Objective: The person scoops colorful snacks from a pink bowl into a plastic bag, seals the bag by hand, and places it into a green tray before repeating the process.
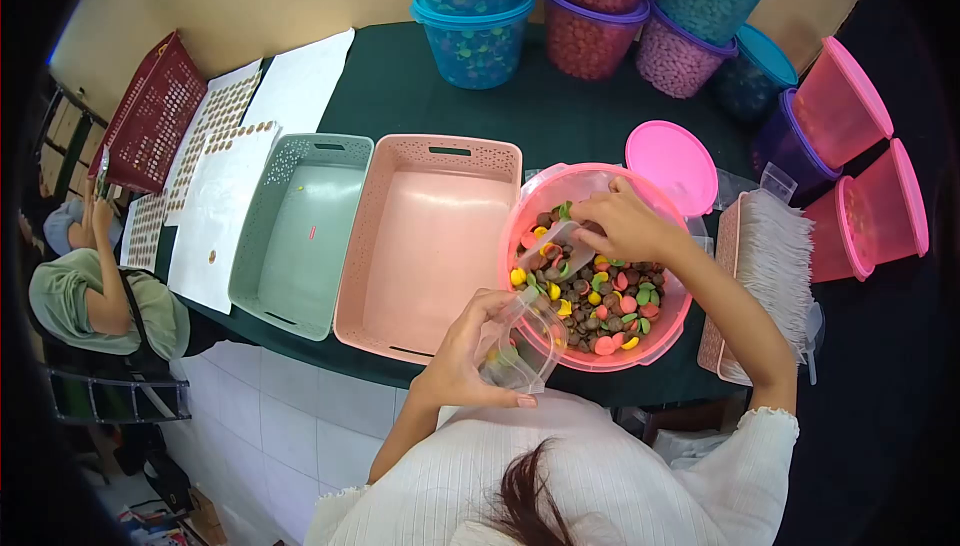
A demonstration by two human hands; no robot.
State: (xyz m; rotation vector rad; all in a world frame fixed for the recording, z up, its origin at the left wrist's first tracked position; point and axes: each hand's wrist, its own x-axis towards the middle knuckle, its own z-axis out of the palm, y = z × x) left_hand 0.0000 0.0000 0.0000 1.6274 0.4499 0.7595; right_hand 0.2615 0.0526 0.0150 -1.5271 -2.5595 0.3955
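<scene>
My left hand (462,351) is closed around a clear plastic pouch (524,348), with a few colourful pieces showing inside it. The pouch is tilted, its mouth at the near left rim of a round pink tub (682,324). Inside the tub lie many brown, pink, green and yellow candy-like pieces (602,314). My right hand (628,226) reaches over the tub, fingers pinched on a clear plastic scoop (562,246) that sits among the pieces. Part of the scoop is hidden by my fingers.
Left of the tub stand a pink basket (425,236) and a green basket (310,236). A pink lid (672,168) lies behind. Clear pouches (775,266) fill a basket at right. Stacked tubs (475,41) line the back. Another person (110,306) works at far left.
</scene>
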